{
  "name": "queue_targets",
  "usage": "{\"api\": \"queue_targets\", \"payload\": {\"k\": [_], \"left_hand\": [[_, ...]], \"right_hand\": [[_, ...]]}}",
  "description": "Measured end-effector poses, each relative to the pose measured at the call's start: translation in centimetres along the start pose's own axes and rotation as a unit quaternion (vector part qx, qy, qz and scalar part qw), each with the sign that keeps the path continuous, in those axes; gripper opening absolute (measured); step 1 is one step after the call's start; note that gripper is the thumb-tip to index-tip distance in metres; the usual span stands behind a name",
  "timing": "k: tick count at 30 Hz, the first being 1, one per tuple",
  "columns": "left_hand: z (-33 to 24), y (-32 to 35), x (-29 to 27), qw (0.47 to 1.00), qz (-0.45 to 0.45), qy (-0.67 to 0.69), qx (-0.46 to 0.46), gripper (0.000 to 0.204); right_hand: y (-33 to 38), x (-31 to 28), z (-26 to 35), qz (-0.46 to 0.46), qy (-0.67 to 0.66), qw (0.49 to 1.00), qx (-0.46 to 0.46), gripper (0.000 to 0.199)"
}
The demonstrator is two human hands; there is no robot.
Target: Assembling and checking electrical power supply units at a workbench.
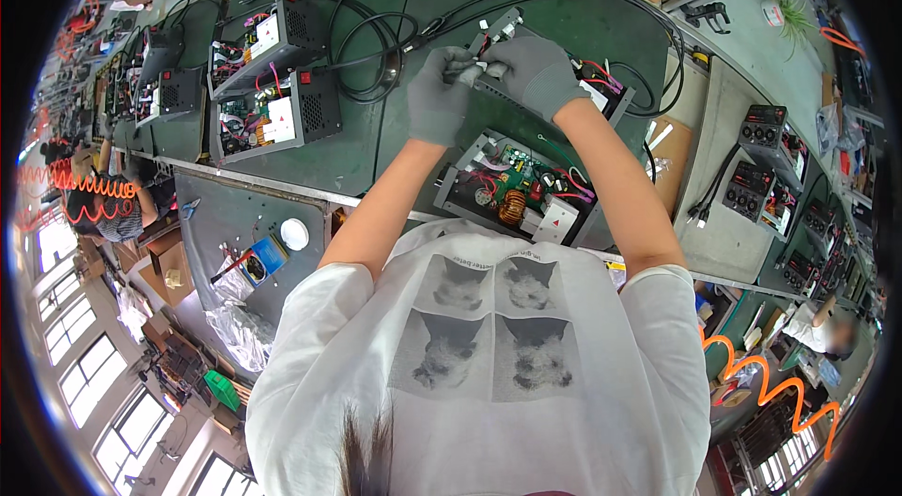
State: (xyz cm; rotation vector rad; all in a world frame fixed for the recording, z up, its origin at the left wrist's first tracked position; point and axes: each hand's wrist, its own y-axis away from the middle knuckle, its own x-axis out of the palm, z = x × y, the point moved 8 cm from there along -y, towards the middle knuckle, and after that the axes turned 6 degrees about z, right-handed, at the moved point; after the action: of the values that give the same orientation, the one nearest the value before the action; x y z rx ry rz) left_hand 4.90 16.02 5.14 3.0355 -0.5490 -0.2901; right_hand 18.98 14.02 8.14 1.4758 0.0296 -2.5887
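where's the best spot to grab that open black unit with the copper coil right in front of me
Probably by the two long outer side walls of the open black unit, coming down from above with a hand on each side. The top is uncovered, with the copper coil, green board and loose red wires exposed, so fingers should stay on the metal casing, not inside. Both gloved hands, left hand and right hand, are busy above it.

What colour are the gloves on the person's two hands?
Grey on both the left hand and the right hand, seen best in the head view.

Part betw. gloved fingertips (pixel 467 67): too small.
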Motion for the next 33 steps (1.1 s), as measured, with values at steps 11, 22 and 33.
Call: {"api": "queue_targets", "payload": {"k": [11, 22, 33], "left_hand": [[3.4, -2.6, 0.8, 0.962, 0.043, -0.269, 0.02, 0.039], [3.2, -2.6, 0.8, 0.967, 0.039, -0.252, -0.016, 0.039], [3.8, -2.8, 0.7, 0.963, 0.041, -0.267, 0.005, 0.04]], "right_hand": [[-2.5, 4.4, -7.2, 0.049, 0.083, 0.975, 0.202, 0.02], [-1.9, 5.1, -8.2, 0.108, 0.104, 0.969, 0.195, 0.022], [-2.3, 5.4, -7.7, 0.052, 0.121, 0.982, 0.133, 0.02]]}}
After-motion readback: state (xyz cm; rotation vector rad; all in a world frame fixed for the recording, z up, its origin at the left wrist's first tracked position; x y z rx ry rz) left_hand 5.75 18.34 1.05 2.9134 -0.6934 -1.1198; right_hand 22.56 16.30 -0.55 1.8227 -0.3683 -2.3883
